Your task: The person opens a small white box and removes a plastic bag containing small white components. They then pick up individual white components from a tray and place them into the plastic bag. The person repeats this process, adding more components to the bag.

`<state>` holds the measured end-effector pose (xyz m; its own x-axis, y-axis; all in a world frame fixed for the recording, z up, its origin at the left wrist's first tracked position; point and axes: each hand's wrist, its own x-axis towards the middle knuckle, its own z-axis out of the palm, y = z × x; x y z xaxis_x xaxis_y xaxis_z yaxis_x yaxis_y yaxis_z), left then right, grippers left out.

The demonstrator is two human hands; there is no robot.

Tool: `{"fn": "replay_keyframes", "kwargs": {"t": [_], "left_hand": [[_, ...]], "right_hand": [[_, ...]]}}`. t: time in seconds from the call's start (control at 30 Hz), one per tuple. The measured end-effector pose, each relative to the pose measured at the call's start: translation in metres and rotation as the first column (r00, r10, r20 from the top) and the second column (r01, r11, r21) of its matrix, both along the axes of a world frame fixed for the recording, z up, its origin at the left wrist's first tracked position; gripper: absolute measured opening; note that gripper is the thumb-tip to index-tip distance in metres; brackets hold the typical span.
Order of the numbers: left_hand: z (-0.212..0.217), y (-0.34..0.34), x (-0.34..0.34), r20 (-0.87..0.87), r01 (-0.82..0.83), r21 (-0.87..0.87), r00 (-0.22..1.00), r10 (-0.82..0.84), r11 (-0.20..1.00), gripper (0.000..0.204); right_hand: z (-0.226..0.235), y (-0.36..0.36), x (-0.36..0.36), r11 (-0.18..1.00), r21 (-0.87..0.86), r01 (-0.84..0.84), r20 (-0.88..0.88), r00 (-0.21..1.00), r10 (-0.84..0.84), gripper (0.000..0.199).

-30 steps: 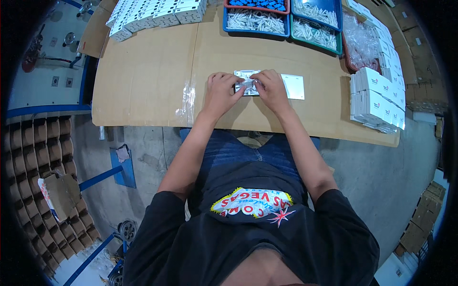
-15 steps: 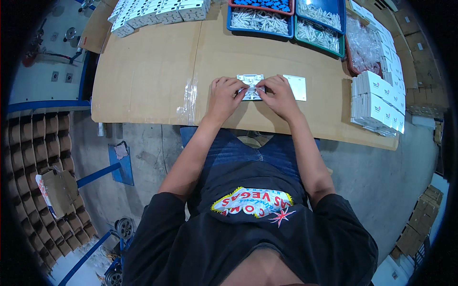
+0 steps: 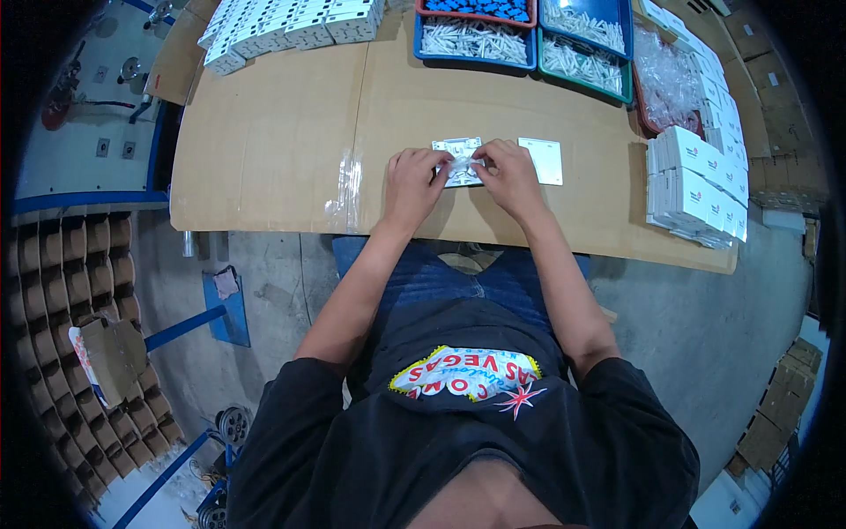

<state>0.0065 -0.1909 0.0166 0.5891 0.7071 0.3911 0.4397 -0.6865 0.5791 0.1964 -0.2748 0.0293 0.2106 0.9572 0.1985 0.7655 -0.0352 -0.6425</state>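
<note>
A white open housing with moulded detail (image 3: 457, 145) lies on the cardboard-covered table in front of me. Over its middle, my left hand (image 3: 412, 183) and my right hand (image 3: 513, 181) face each other with thumbs and fingertips pinched. Between them is a small shiny whitish piece (image 3: 463, 166), like crumpled clear plastic; fingers and small size hide its exact kind. A flat white plate (image 3: 548, 162) rests just right of the housing, beyond my right hand's fingers.
Blue tray (image 3: 476, 63) and green tray (image 3: 586, 84) at the back hold many small white parts; a red tray (image 3: 480, 18) holds blue ones. White boxes (image 3: 696, 189) are stacked at right beside clear plastic bags (image 3: 667, 79). More white boxes (image 3: 291, 31) stand back left.
Both hands stay at the housing, their fingertips slightly shifted, with more of the shiny whitish piece showing between them. The whole view has moved a little.
</note>
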Motion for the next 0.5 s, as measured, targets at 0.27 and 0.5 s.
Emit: {"fn": "replay_keyframes", "kwargs": {"t": [0.27, 0.5], "left_hand": [[0.004, -0.008, -0.001, -0.001, 0.004, 0.051, 1.0, -0.004, 0.999, 0.019], [0.003, -0.017, -0.007, 0.015, 0.021, 0.084, 1.0, -0.022, 0.996, 0.023]], "right_hand": [[-0.006, 0.001, -0.005, 0.998, 0.064, 0.013, 0.148, 0.989, -0.022, 0.009], [-0.002, 0.001, -0.006, 1.0, 0.028, 0.0, 0.188, 0.982, -0.005, 0.008]]}}
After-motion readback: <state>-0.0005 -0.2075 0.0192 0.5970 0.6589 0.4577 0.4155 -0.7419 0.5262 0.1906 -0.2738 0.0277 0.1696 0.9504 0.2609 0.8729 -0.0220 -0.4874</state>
